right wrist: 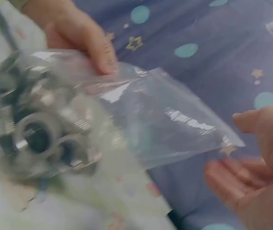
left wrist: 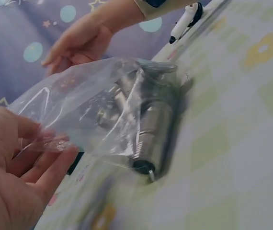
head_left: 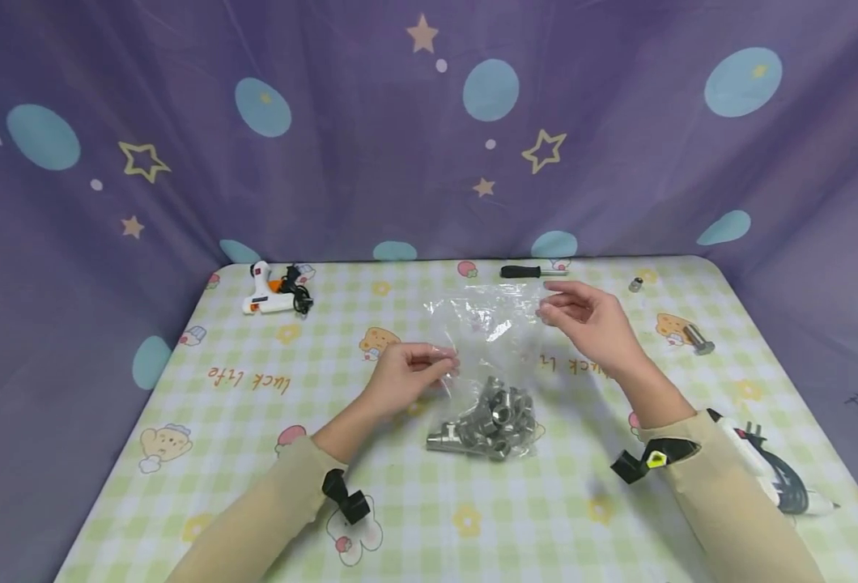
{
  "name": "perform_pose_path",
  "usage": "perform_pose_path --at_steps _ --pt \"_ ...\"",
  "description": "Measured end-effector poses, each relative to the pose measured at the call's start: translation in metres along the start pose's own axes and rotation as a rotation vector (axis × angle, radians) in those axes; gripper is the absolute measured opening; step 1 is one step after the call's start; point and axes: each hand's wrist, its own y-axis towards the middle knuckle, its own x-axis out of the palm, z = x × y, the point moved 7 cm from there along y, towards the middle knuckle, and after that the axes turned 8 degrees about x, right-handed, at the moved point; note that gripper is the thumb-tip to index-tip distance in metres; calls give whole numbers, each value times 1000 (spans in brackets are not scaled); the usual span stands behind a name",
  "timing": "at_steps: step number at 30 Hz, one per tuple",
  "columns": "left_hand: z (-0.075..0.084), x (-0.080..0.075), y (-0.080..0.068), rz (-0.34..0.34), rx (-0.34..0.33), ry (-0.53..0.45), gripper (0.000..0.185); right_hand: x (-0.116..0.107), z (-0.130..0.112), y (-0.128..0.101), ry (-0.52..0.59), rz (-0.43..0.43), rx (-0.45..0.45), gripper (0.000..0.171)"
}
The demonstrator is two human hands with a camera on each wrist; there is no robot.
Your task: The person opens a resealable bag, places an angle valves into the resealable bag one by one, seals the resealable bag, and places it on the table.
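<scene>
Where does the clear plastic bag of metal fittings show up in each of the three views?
Head: clear plastic bag at table centre, between both hands.
Left wrist: bag fills the middle; left hand pinches its edge.
Right wrist: bag spans left to centre.
Shared landmark: the metal fittings inside.

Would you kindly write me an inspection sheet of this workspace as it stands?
Surface: table under a checked cloth with cartoon prints.
Job's things: clear plastic bag of metal fittings.
Clutter: glue gun, screwdriver, bolt, small nut, second glue gun.
Hands: left hand pinches the bag's edge; right hand open at its mouth.
Cables: glue gun cord bundled.
Surroundings: purple star-print curtain.
</scene>
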Motion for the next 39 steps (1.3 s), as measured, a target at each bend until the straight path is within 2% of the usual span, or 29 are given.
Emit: perform_pose_path --at_steps 2,4,7,9,11,14,18,21,24,27,30,33,39 --pt "-4 -1 0 40 -23 -18 21 9 15 -2 -26 -44 61 56" --pt "-8 -2 2 89 -43 -27 19 21 27 -6 -68 -111 90 56" --pt "-13 -4 5 159 -57 -37 18 40 37 -14 -132 -204 78 43" --pt "-17 -5 9 190 -51 -31 18 47 40 -18 -191 -212 58 31" --pt "-19 -5 13 207 -33 2 18 51 43 -17 -234 -187 49 22" --pt "-20 -7 19 225 3 105 19 49 46 -12 -283 -105 60 15" --pt "-19 -11 22 254 34 249 21 50 50 -3 -347 -46 57 15" --pt "-20 -15 21 251 35 308 27 52 51 -1 -415 -9 32 18" --pt "-20 -18 18 240 14 318 39 53 51 -3 -460 21 -1 23" --pt "-20 -23 15 243 -11 288 49 53 48 -4 -471 46 -30 26" --pt "-20 -26 13 244 -14 273 53 53 46 -3 -475 63 -46 24" --pt "-20 -28 15 242 17 292 50 53 43 -2 -482 75 -58 22" --pt "-16 -29 20 245 95 423 21 56 37 3 -513 73 -101 19"
